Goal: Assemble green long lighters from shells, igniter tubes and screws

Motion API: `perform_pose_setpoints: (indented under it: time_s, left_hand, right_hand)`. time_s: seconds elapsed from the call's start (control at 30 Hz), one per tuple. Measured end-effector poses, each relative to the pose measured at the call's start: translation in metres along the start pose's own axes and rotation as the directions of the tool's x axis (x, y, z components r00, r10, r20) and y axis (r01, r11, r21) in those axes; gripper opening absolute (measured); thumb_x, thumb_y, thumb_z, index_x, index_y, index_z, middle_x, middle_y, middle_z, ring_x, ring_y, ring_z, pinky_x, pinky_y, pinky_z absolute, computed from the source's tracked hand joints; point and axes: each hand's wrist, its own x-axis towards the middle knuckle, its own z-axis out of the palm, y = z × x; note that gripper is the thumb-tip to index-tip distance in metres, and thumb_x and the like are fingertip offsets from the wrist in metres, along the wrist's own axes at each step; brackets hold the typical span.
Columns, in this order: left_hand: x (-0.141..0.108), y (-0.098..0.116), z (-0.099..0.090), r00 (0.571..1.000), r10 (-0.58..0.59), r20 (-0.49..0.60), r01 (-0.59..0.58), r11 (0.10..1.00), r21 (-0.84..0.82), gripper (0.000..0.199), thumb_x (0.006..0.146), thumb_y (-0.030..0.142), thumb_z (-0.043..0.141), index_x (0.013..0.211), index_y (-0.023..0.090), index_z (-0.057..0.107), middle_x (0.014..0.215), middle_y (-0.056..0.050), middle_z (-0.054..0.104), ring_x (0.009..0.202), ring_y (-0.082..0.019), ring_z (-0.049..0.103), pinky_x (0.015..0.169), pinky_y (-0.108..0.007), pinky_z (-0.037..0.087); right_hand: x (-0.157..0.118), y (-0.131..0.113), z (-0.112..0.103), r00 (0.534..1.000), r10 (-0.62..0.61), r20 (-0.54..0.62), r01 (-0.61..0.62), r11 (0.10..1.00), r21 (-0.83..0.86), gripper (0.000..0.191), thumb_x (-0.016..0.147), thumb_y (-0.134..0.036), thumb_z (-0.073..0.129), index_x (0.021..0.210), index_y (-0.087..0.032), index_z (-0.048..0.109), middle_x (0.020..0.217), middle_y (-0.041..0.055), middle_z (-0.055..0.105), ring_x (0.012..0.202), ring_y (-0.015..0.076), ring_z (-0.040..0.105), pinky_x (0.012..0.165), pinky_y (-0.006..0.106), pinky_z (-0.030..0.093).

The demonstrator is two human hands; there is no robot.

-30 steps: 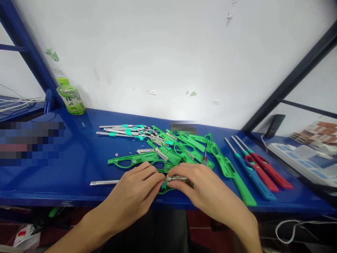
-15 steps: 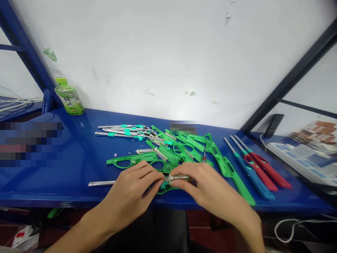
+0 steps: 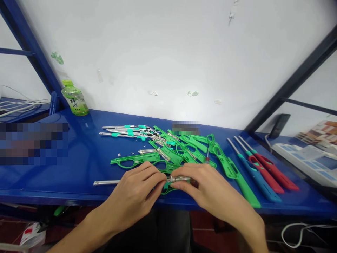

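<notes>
Near the front edge of the blue table, my right hand (image 3: 201, 181) pinches a small see-through fuel tank (image 3: 181, 178) with a metal end. The fingers of my left hand (image 3: 143, 184) are closed together right at that metal end; what sits between them is hidden. Under both hands lies an opened green lighter shell (image 3: 167, 190) with teal parts. A metal lighter barrel (image 3: 106, 182) sticks out to the left from beneath my left hand. Just beyond my hands are several green shell halves (image 3: 137, 160) and loose tanks (image 3: 163, 154).
Several barrels with teal fittings (image 3: 121, 134) lie behind on the left. A screwdriver with a red handle (image 3: 207, 160) is by my right hand. To the right lie a blue lighter (image 3: 259, 179) and two red ones (image 3: 276, 170). A green bottle (image 3: 76, 100) stands back left.
The whole view has shifted slightly, so everything appears a little further right. Both hands keep nearly the same grip; the tank's far end is more covered by my right hand.
</notes>
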Motion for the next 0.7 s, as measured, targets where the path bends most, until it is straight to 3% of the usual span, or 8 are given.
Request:
perform_pose_setpoints:
  time_s: [0.43, 0.6, 0.7]
  left_hand:
    - [0.001, -0.001, 0.000, 1.000, -0.003, -0.007, 0.003, 1.000, -0.009, 0.013, 0.108, 0.010, 0.060, 0.112, 0.020, 0.066, 0.096, 0.000, 0.075, 0.087, -0.018, 0.063, 0.079, -0.033, 0.052]
    - [-0.003, -0.001, 0.001, 0.998, -0.068, -0.005, 0.068, 0.998, 0.010, 0.028, 0.110, 0.017, 0.059, 0.137, 0.023, 0.063, 0.117, -0.003, 0.078, 0.106, -0.020, 0.071, 0.093, -0.037, 0.059]
    - [-0.007, 0.002, 0.001, 0.995, -0.092, 0.048, 0.090, 0.994, 0.054, 0.036, 0.111, 0.027, 0.057, 0.148, 0.024, 0.057, 0.131, -0.006, 0.075, 0.118, -0.025, 0.071, 0.101, -0.046, 0.062]
  right_hand:
    - [-0.002, 0.002, 0.001, 0.999, -0.014, -0.031, 0.014, 1.000, 0.000, 0.014, 0.110, -0.036, 0.069, 0.110, -0.031, 0.082, 0.104, -0.0035, 0.079, 0.091, 0.0176, 0.073, 0.082, 0.031, 0.048]
    - [0.000, 0.011, -0.001, 0.997, 0.041, -0.059, -0.041, 0.999, -0.001, 0.013, 0.107, -0.039, 0.073, 0.112, -0.030, 0.081, 0.103, -0.0023, 0.078, 0.084, 0.0171, 0.070, 0.073, 0.031, 0.045]
    - [0.003, 0.013, -0.001, 0.995, 0.096, -0.033, -0.096, 0.995, 0.016, 0.014, 0.105, -0.040, 0.074, 0.114, -0.031, 0.080, 0.097, -0.0040, 0.080, 0.082, 0.0179, 0.071, 0.071, 0.031, 0.046]
